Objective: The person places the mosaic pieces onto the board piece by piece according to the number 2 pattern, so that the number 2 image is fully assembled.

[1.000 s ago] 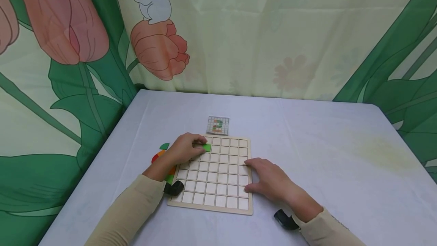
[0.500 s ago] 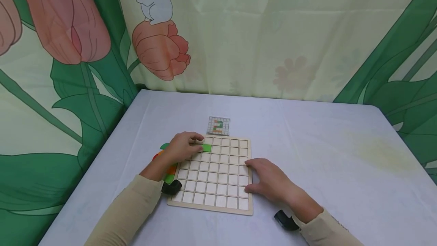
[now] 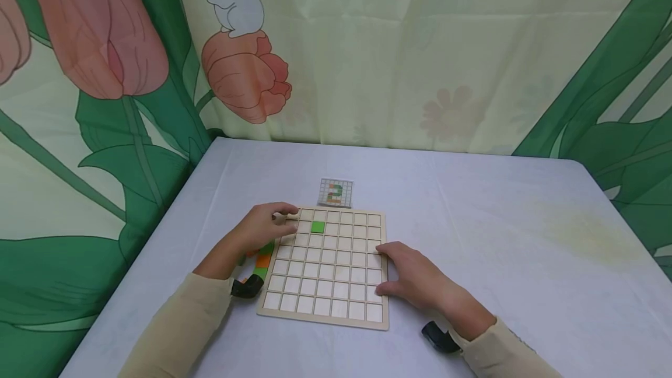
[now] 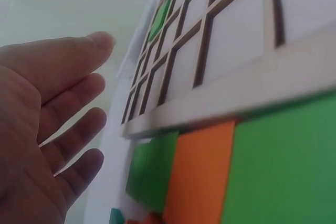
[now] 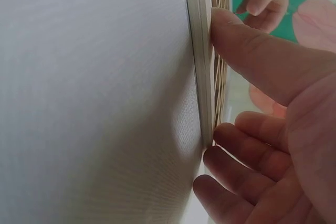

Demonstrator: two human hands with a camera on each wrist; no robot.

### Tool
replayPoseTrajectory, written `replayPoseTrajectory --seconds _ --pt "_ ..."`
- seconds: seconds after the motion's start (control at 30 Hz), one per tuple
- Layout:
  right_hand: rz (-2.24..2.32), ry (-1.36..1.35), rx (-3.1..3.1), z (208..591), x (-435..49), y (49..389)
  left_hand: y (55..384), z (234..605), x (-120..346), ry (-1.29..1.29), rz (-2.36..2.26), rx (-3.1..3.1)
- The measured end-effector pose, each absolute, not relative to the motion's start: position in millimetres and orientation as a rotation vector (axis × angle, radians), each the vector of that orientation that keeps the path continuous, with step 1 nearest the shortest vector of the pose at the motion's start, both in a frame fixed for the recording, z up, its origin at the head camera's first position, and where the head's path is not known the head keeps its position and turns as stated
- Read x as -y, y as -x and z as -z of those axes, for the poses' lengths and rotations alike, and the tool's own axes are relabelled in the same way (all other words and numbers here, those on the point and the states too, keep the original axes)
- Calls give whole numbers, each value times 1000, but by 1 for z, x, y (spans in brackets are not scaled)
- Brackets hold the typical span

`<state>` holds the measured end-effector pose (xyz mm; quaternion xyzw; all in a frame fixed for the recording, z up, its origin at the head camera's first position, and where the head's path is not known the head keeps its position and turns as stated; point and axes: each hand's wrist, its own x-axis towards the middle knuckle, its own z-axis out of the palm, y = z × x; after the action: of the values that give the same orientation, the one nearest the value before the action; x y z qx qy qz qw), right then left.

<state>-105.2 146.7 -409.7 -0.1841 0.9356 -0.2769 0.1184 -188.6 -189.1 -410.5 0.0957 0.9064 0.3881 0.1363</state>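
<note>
A wooden grid board (image 3: 320,321) lies flat on the table, its cells pale. One green square tile (image 3: 317,227) sits in a cell of the second row from the far edge; the left wrist view shows this green tile (image 4: 159,20) too. Above the board's far left corner is my left hand (image 3: 259,229), holding nothing, its fingers apart from the tile. In its wrist view the left hand (image 4: 58,93) has loosely bent fingers. My right hand (image 3: 415,273) touches the board's right edge with thumb and fingertips, as the right hand (image 5: 273,129) shows in its own wrist view.
Left of the board lie orange (image 3: 263,261) and green pieces, partly hidden by my left arm; the left wrist view shows an orange piece (image 4: 199,174) beside a green piece (image 4: 283,166). A small pattern card (image 3: 335,192) lies beyond the board. A printed curtain (image 3: 367,57) hangs behind the table.
My left hand has let go of the green tile and moved left, away from it. The tile stays in its cell, now fully uncovered. My right hand has not moved.
</note>
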Motion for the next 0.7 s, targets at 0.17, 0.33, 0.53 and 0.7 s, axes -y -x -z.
replayPoseTrajectory --seconds 0.17,0.33,0.53,0.7 --pt "823 544 -2733 409 -147 106 186 409 201 -246 -1078 -2670" --pt "826 522 -2727 409 -146 105 181 409 215 -235 -1048 -2694" --pt "826 515 -2726 409 -145 105 176 411 226 -236 -1011 -2710" --pt "818 512 -2731 409 -146 105 174 415 230 -247 -1004 -2716"
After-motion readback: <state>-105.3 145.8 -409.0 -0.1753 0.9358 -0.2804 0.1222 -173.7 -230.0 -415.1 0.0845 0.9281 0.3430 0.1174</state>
